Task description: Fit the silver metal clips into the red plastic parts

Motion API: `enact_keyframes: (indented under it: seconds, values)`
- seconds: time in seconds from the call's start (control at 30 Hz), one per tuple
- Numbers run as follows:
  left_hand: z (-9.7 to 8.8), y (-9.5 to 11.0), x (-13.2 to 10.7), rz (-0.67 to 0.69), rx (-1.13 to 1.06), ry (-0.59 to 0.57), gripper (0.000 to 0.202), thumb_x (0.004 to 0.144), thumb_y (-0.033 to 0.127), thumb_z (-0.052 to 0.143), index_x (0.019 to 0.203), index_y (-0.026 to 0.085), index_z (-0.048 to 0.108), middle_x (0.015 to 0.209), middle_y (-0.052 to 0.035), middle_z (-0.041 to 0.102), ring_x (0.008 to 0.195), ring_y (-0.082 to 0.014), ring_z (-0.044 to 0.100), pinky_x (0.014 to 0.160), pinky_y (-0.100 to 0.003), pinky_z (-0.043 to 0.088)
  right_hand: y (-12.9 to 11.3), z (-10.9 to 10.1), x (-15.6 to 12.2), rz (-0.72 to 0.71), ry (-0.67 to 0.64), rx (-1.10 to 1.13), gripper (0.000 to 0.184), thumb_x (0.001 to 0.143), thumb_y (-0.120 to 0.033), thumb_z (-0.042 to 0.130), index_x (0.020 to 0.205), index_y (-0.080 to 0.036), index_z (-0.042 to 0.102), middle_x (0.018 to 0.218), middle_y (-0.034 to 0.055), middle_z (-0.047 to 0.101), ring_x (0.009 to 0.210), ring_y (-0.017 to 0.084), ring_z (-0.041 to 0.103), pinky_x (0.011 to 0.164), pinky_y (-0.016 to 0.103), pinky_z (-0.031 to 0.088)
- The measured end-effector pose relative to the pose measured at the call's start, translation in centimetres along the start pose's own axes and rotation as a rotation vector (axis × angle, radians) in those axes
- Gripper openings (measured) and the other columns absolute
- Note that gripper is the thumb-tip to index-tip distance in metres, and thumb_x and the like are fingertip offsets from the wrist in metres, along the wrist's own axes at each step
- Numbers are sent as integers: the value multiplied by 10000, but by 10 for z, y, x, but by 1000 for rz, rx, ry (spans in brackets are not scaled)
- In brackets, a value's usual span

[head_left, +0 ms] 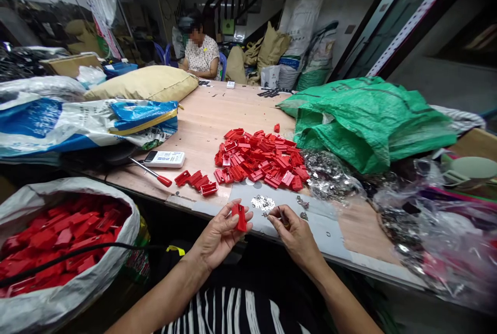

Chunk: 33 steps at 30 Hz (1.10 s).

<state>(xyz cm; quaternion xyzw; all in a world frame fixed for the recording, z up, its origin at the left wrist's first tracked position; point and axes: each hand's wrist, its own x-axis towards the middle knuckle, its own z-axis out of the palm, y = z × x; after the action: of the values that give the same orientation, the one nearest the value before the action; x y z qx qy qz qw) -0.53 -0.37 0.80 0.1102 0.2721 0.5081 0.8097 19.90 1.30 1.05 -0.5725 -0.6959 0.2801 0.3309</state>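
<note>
My left hand (218, 235) is closed around a small red plastic piece (240, 217), held upright at the table's front edge. My right hand (294, 231) is beside it, fingers pinched on a small metal part (282, 215) that I can barely make out. Just beyond the hands lie a little pile of shiny metal bits (263, 202) and two loose metal clips (302, 202) on a grey patch of the table. Further back sits a heap of red plastic pieces (259, 158), with a short row of them (196, 180) set apart to its left.
A white sack full of red pieces (58, 241) stands at my lower left. A red-handled screwdriver (152, 172) and a remote control (166, 158) lie on the wooden table (217, 111). Green sack (368, 116) and clear bags of metal parts (427, 230) crowd the right. Another person (201, 54) sits at the far end.
</note>
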Motion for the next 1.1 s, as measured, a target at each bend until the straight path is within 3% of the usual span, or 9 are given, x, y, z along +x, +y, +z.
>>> enact_keyframes:
  seconds: [0.17,0.3,0.5,0.77,0.97,1.1]
  values:
    - [-1,-1,3,87,140,-69,419,715,103,748,1084,151,555,988,-78,697,1012,-209,661,908,-284,498,-25,0,-9,-20,-33,122,201,891,-391,520,856,-198,562,720,-7,593,579,114,476,541,218,388]
    - [-1,-2,3,321,365,-37,377,677,98,767,971,190,549,971,-42,709,873,-157,674,802,-257,516,-34,0,-14,-61,-70,58,189,919,-362,479,860,-208,570,716,-3,595,596,124,487,568,229,404]
    - [6,-4,-7,564,762,12,267,715,172,744,962,189,643,1011,-62,701,929,-204,659,874,-304,494,-34,6,-14,-168,-29,-48,124,914,-300,481,875,-230,577,815,38,652,667,166,584,658,282,469]
    - [3,-9,-11,637,968,3,289,770,180,685,1054,233,693,1047,-53,705,954,-215,648,888,-289,475,-36,13,-10,-246,-70,-56,110,893,-212,477,847,-231,575,801,37,630,720,181,601,661,295,461]
    - [-2,-15,-10,683,977,37,280,773,184,688,1047,241,681,1048,-48,708,984,-222,648,907,-310,478,-36,10,-6,-173,-153,51,185,915,-274,465,798,-212,595,783,36,605,736,176,576,676,285,445]
    - [-2,-16,-11,655,944,51,270,765,193,698,1032,233,685,1037,-55,707,959,-225,651,894,-309,480,-29,3,-2,-67,-227,210,238,918,-373,461,912,-203,628,858,41,617,776,170,565,705,282,453]
